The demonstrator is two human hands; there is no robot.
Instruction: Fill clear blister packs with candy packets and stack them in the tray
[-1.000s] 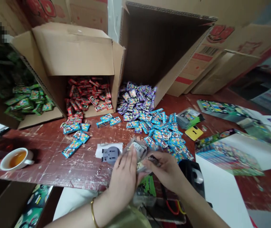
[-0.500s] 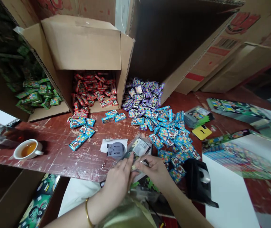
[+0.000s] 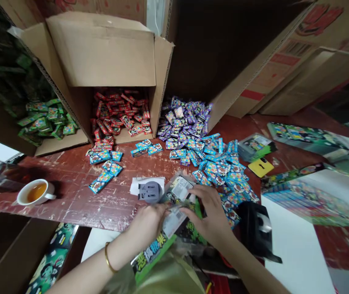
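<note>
My left hand point(image 3: 150, 222), with a gold bangle at its wrist, is closed on the upper edge of a printed plastic bag point(image 3: 152, 251) with a green edge and coloured characters. The bag tilts down toward my lap. My right hand point(image 3: 209, 214) has its thumb at the same bag's edge and its fingers spread over a second clear-topped bag point(image 3: 182, 188) with a white label. Behind them lies a grey round holder point(image 3: 150, 192) on white paper. Many blue packets point(image 3: 217, 167) are heaped beyond my right hand.
Cardboard boxes point(image 3: 103, 53) stand at the back, with red packets point(image 3: 119, 114), green packets point(image 3: 47, 118) and purple packets point(image 3: 186, 118). A cup of tea point(image 3: 36, 192) is at the left. A black tape dispenser point(image 3: 255, 230), a yellow card point(image 3: 260, 167) and printed cartons are at the right.
A printed bag has come into clear view, tilted between my hands. My right hand has opened wider and shifted up and right, while my left hand has moved slightly left.
</note>
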